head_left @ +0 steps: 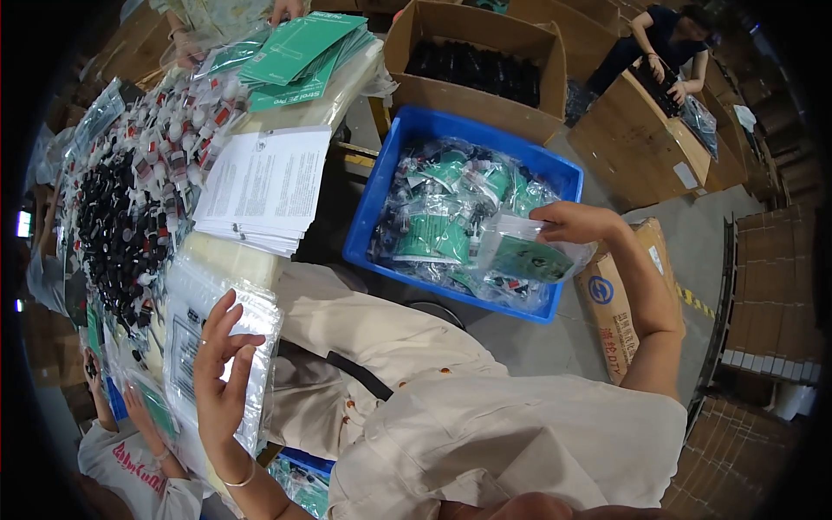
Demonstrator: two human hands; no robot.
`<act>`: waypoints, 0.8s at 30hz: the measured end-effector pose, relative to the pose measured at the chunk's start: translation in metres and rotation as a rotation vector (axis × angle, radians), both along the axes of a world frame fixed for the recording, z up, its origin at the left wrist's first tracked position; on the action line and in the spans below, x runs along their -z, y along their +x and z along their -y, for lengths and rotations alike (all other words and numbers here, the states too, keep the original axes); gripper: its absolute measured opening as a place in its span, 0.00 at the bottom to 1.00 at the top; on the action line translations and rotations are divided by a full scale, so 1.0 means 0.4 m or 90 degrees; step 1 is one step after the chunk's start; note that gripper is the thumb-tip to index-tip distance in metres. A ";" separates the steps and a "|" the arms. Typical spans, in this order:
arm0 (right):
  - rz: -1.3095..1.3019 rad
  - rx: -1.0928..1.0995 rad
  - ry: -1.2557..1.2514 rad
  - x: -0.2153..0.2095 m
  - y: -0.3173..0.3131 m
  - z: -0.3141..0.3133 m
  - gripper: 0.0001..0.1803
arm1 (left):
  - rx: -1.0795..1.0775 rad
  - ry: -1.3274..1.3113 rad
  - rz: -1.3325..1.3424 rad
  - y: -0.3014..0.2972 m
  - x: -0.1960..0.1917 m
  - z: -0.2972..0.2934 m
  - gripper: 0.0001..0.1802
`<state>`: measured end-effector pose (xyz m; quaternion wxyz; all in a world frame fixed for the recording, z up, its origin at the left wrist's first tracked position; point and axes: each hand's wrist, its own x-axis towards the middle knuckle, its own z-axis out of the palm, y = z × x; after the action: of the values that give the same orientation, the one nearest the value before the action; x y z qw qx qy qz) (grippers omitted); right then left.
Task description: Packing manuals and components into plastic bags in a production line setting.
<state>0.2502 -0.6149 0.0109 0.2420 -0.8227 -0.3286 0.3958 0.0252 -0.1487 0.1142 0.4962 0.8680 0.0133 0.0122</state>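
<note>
My right hand [574,223] grips the top of a clear plastic bag [530,253] with a green card inside. That bag hangs over the right side of a blue bin [368,212], which is filled with similar packed bags [433,234]. Fingers apart and holding nothing, my left hand [224,368] hovers over a stack of flat clear plastic bags [184,303] at the table's edge. Beyond it lies a stack of printed white sheets [260,186]. Whatever else the gripped bag contains is hard to make out.
Green cards [303,52] and a heap of small black and white parts [130,208] cover the table. Behind the bin stands a cardboard box [555,69] of black items. A tall carton [620,303] stands at the right. Co-workers' hands [143,412] show at the left and far sides.
</note>
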 end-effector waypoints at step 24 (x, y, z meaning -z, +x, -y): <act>0.067 0.258 -0.376 0.962 -0.321 0.087 0.74 | -0.004 0.132 -0.122 0.051 -0.037 0.088 0.25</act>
<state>0.1220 -0.6498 -0.3739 0.0505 -0.9247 -0.0425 0.3748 0.0456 -0.1840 0.1289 0.4001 0.9118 0.0621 -0.0680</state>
